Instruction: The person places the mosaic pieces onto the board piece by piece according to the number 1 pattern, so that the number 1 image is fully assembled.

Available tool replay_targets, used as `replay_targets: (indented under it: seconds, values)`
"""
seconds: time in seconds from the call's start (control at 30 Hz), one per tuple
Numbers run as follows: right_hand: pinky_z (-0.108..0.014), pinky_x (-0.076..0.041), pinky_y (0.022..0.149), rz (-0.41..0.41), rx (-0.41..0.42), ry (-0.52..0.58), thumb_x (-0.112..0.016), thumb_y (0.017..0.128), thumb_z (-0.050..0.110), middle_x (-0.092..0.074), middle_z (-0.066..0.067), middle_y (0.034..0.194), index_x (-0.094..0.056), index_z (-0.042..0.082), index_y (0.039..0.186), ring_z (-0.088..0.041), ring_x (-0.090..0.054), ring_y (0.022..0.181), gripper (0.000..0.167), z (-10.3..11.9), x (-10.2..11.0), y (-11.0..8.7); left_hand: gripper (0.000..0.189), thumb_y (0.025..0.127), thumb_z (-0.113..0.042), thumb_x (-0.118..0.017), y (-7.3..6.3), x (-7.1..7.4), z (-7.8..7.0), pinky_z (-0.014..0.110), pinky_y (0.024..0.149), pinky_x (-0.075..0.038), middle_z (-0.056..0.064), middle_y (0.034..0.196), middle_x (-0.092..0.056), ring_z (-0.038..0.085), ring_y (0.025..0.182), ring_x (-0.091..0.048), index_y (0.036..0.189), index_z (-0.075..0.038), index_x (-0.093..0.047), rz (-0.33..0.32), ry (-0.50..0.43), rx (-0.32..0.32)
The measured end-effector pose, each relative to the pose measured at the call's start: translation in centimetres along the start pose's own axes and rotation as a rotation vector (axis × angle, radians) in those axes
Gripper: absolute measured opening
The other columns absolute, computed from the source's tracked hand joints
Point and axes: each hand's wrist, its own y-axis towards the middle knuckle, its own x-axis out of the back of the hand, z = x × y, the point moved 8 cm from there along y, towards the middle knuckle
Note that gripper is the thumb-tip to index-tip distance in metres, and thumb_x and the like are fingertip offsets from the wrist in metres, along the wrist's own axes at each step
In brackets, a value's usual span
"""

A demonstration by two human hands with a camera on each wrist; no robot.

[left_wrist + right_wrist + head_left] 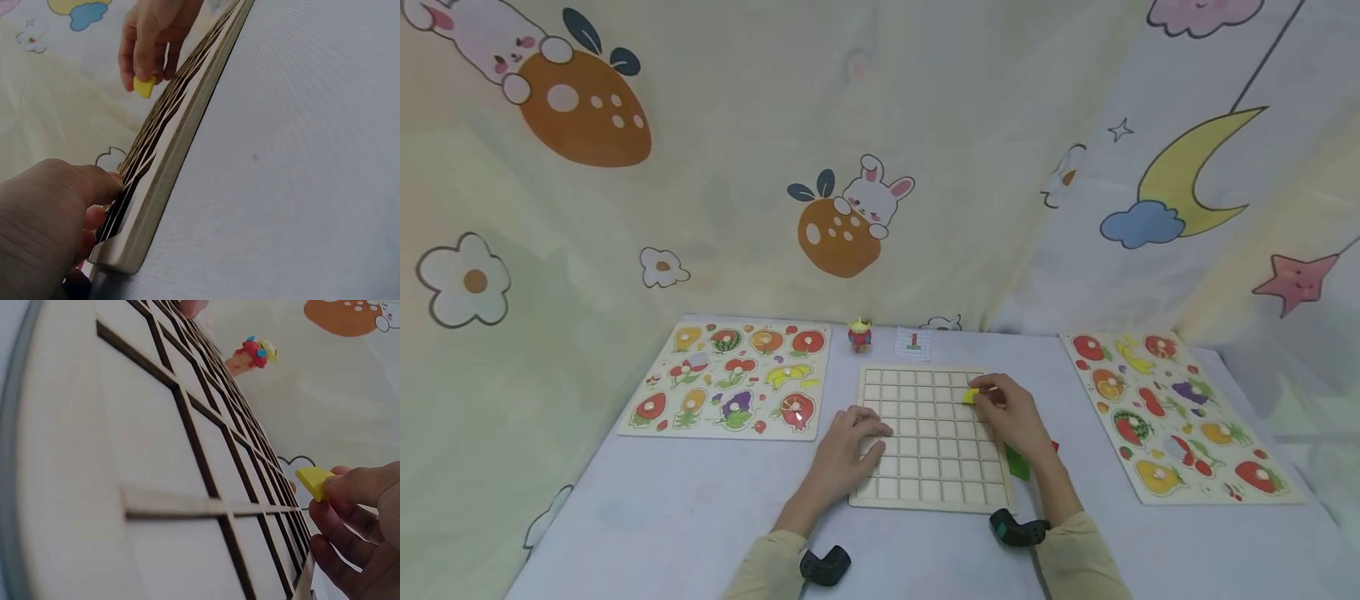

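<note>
A pale wooden grid board (pixel 928 472) with rows of square cells lies on the table before me. My right hand (pixel 1013 419) pinches a small yellow piece (pixel 312 481) between thumb and fingertips, over the board's far right part. The left wrist view also shows this yellow piece (pixel 144 87) held just above the grid. At the board's left side, my left hand (pixel 847 447) rests with its fingers loosely bent and fingertips over the edge cells. Partly hidden by the right forearm, a green piece (pixel 1018 463) and a red piece (pixel 1056 447) lie beside the board's right edge.
Fruit puzzle boards stand left (pixel 700 433) and right (pixel 1187 497). Behind the grid are a small toy figure (pixel 860 337) and a card with a printed grid (pixel 913 342). A patterned curtain (pixel 730 167) hangs at the back of the white table (pixel 700 517).
</note>
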Motion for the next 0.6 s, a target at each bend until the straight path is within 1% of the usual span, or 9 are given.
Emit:
replay_targets:
  seconds: [0.2,0.43,0.5,0.6]
  values:
    - [-0.036,-0.049,0.086,0.018,0.019,0.023,-0.059,0.092,0.013,-0.062,-0.008,0.113,-0.062,0.012,0.113,-0.021,-0.063,0.098,0.021,0.8,-0.7,0.6,0.017,0.085,-0.019,-0.067,0.0,-0.1,0.0,0.03,0.081,-0.044,-0.009,0.113,-0.054,0.008,0.1,-0.045,0.1,-0.028,-0.067,0.008,0.0,-0.003]
    - [-0.039,-0.049,0.087,0.045,-0.04,0.034,-0.057,0.093,0.013,-0.062,-0.008,0.11,-0.063,0.012,0.112,-0.022,-0.061,0.099,0.02,1.4,-1.9,1.5,0.017,0.086,-0.02,-0.067,0.0,0.0,-0.1,0.03,0.081,-0.044,-0.008,0.113,-0.054,0.009,0.1,-0.045,0.101,-0.028,-0.068,0.016,-0.002,0.004]
    - [-0.039,-0.049,0.088,0.051,-0.033,0.05,-0.058,0.092,0.012,-0.063,-0.008,0.11,-0.063,0.011,0.11,-0.022,-0.061,0.1,0.019,1.6,-2.3,1.7,0.017,0.086,-0.019,-0.066,0.0,0.0,-0.1,0.029,0.081,-0.043,-0.009,0.113,-0.054,0.009,0.1,-0.045,0.101,-0.028,-0.068,0.019,-0.002,0.006]
    - [-0.039,-0.049,0.087,0.056,0.003,0.057,-0.058,0.092,0.01,-0.064,-0.009,0.109,-0.064,0.01,0.109,-0.024,-0.063,0.1,0.018,2.0,-3.0,2.1,0.017,0.086,-0.019,-0.067,-0.1,0.1,-0.1,0.029,0.081,-0.043,-0.008,0.113,-0.054,0.009,0.099,-0.045,0.101,-0.027,-0.068,0.018,-0.002,0.007]
